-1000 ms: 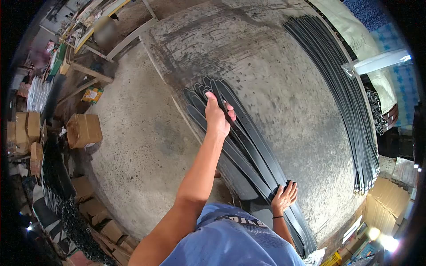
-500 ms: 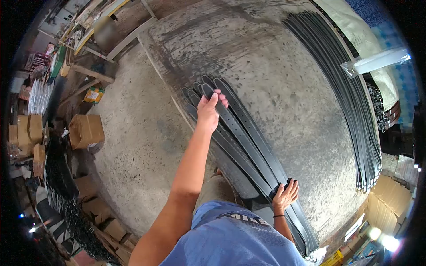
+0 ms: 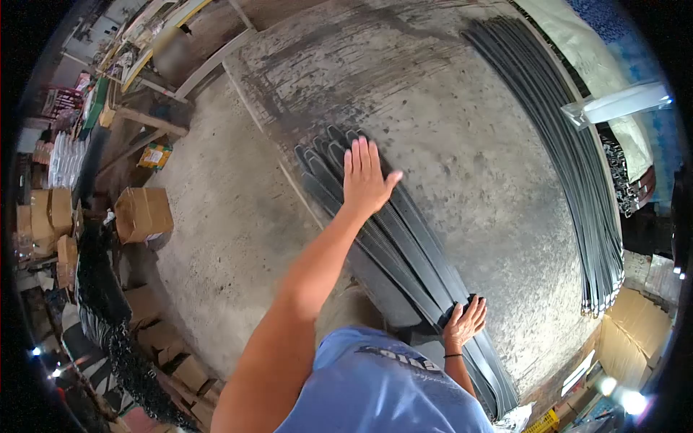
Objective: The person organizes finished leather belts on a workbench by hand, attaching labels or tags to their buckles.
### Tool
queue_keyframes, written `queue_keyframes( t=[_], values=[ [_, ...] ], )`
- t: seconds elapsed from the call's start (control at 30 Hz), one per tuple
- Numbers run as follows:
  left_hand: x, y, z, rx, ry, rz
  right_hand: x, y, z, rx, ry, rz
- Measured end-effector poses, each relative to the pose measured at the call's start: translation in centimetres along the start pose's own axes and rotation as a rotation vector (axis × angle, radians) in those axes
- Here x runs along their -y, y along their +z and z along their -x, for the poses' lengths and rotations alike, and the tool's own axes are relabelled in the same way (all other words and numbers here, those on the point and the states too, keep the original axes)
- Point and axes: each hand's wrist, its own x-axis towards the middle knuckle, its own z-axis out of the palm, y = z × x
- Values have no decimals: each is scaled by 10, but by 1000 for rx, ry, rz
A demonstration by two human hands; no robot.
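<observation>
A bundle of long black belts lies slantwise along the edge of a grey stone-like tabletop, the rounded ends fanned out at the top. My left hand lies palm down over the belts near those ends, its fingers stretched out and thumb apart. Lower right, my right hand rests flat on the same bundle with its fingers spread. Neither hand is closed round a belt. The lower ends of the belts run down beside my blue shirt.
A second large bundle of black belts lies along the table's right side. Beyond it are a white wrapped roll and pale sheeting. Cardboard boxes stand on the floor at left, and an open carton at lower right.
My left hand has let go of the belt end it was gripping, opened flat and moved slightly right and down onto the bundle. My right hand has stayed in place.
</observation>
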Motion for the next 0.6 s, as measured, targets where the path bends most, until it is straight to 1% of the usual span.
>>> queue_keyframes(
  t=[0.07,0.1,0.17,0.2,0.23,0.3,0.37,0.43,0.5,0.53,0.57,0.6],
  values=[
    [-5,6,-19,-109,-172,-50,-6,4,3,4,4,2],
    [-18,0,-11,-111,-188,-52,-5,0,3,8,-11,6],
    [-48,-9,22,32,-127,17,0,-4,3,34,25,-8],
    [-56,-5,41,108,-58,66,1,-3,2,29,22,-8],
    [-53,-1,48,97,-26,91,0,-3,4,32,19,-9],
    [-34,-6,28,10,-21,90,-1,-2,1,29,21,-5],
    [-10,-8,-9,-125,-115,73,0,-1,4,44,15,0],
    [-17,0,-16,-175,-176,27,0,-3,1,48,23,5],
    [-45,-3,17,-63,-104,45,2,-5,-1,53,29,8],
    [-58,1,34,9,-40,114,2,-4,-1,51,23,1],
    [-63,-3,44,109,-15,163,1,-4,1,50,17,-4],
    [-57,-6,40,77,-23,198,1,-5,1,49,18,-17]
  ],
)
